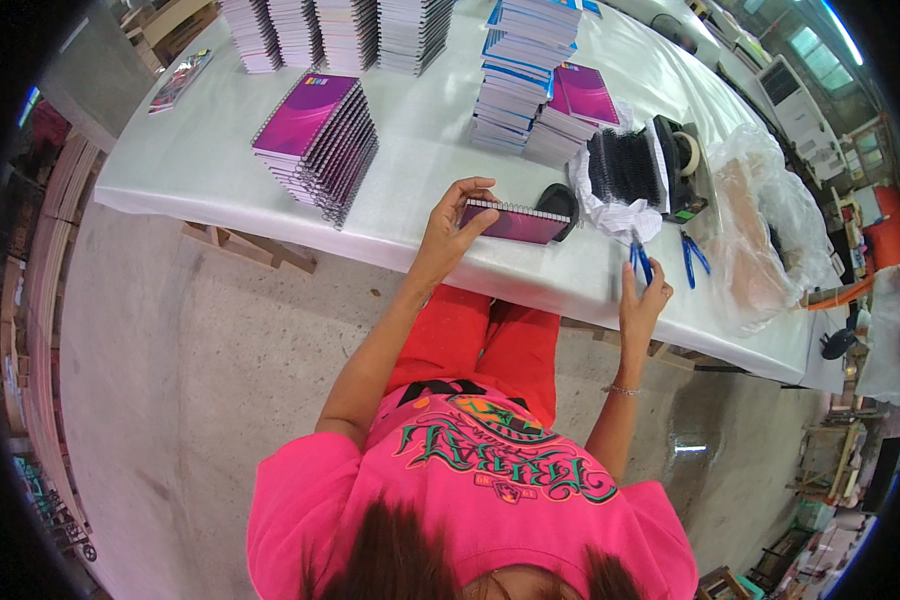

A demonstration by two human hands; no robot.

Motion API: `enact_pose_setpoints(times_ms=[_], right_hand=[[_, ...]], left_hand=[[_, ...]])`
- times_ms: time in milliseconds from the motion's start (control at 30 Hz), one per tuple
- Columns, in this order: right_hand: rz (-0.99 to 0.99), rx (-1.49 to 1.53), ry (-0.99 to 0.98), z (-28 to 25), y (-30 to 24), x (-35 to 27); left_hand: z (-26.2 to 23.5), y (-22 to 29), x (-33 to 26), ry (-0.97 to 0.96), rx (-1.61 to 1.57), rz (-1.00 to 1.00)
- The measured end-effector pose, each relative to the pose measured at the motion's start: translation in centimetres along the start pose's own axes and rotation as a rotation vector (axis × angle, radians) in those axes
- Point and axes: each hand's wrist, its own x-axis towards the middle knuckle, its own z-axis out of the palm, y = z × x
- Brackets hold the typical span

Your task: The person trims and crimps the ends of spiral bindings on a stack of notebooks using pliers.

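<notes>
My left hand (454, 222) grips a purple spiral-bound notebook (515, 222) by its left end at the near edge of the white table (210, 160). The notebook lies flat with its wire binding on the far side. My right hand (642, 300) holds blue-handled pliers (640, 258) just off the table's near edge, to the right of the notebook. A second pair of blue-handled pliers (694, 255) lies on the table beside them.
A black oval piece (560, 203) lies behind the notebook. Black binding coils on white wrapping (625, 170), a tape dispenser (682, 160) and a clear plastic bag (760, 230) sit to the right. Notebook stacks (320, 140) (525, 70) (340, 30) fill the table's far side.
</notes>
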Motion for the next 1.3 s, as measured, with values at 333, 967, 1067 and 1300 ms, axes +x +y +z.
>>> enact_pose_setpoints(times_ms=[333,967,1067,1300], right_hand=[[0.317,0.716,-0.186,-1.4,-8.2,-3.9],[-0.120,0.651,-0.385,1.4,-16.5,-7.1],[-0.194,0.575,-0.323,1.7,-17.0,-7.3],[-0.314,0.453,-0.250,2.6,-17.2,-7.2]], left_hand=[[-0.8,0.5,-0.2,-0.093,-0.007,-0.072],[-2.0,0.4,0.0,-0.096,0.162,-0.147],[-2.1,0.2,-0.2,-0.091,0.167,-0.157],[-2.2,0.7,-0.5,-0.084,0.221,-0.147]])
